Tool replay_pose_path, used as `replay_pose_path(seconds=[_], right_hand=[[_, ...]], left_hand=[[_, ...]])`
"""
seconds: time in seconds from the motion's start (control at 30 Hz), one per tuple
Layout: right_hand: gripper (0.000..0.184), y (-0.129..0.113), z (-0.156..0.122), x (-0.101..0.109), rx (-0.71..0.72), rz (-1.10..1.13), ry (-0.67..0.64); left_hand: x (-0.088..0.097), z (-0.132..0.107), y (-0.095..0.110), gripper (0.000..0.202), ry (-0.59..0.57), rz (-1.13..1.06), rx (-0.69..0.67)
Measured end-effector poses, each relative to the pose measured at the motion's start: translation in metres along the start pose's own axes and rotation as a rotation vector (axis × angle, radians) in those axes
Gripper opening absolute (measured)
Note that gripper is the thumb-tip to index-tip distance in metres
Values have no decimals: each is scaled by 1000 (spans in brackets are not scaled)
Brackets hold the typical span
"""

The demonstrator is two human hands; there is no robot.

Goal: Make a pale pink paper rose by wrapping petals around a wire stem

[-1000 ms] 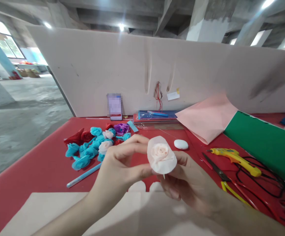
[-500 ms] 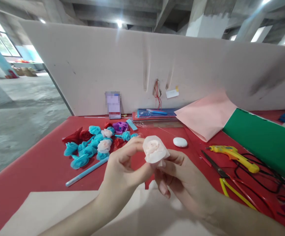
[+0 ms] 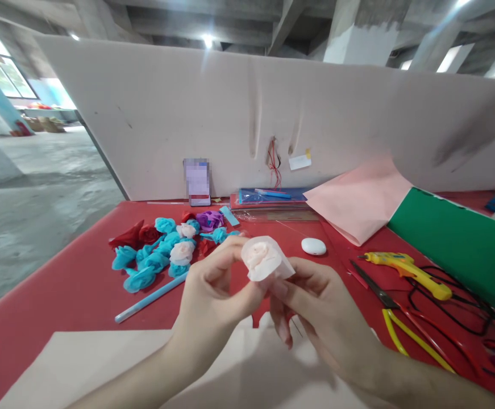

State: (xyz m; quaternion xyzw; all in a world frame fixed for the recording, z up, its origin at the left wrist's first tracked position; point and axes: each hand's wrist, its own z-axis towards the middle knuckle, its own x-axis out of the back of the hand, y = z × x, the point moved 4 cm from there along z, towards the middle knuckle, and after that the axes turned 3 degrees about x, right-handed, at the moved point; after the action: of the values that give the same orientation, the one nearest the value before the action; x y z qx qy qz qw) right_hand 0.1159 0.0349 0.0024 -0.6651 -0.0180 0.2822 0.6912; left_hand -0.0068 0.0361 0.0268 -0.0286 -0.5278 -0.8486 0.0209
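Note:
A pale pink paper rose (image 3: 263, 257) is held up between my two hands, its spiral centre facing me and an outer petal flaring to the right. My left hand (image 3: 213, 289) pinches the left side and base of the rose, with thumb and forefinger curved round it. On the other side, my right hand (image 3: 315, 301) grips the base and the right petal edge between thumb and fingers. A thin wire-like line shows below the right fingers. Beneath both hands lies a sheet of pale pink paper (image 3: 115, 358) with a cut far edge.
Several blue, red, pink and purple paper flowers (image 3: 153, 262) lie at left beside a blue pen (image 3: 151, 297). Scissors (image 3: 383, 298), a yellow glue gun (image 3: 409, 271) with a black cable and a green board (image 3: 456, 250) occupy the right. A white case (image 3: 313, 246) and a phone (image 3: 198, 182) stand farther back.
The rose has turned and tilted slightly to the left in my fingers. My right thumb has shifted at its base, and the thin line below the right hand now shows.

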Motion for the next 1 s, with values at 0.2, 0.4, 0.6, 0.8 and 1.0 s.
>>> replay_pose_path(seconds=[0.2, 0.4, 0.6, 0.8, 1.0], right_hand=[[21, -5, -1, 0, -26, -40, 14], [19, -11, -2, 1, -35, -81, 36], [10, -26, -3, -1, 52, -353, 57], [12, -39, -2, 0, 144, -692, 4], [16, -42, -7, 2, 163, -900, -39]], left_hand=[[-1, -1, -1, 15, -46, -11, 19], [-5, 0, 5, 16, -109, -6, 18], [-8, 2, 11, 17, -181, 22, -29], [-8, 1, 8, 13, -231, 158, -4], [-7, 2, 9, 20, -320, 318, -141]])
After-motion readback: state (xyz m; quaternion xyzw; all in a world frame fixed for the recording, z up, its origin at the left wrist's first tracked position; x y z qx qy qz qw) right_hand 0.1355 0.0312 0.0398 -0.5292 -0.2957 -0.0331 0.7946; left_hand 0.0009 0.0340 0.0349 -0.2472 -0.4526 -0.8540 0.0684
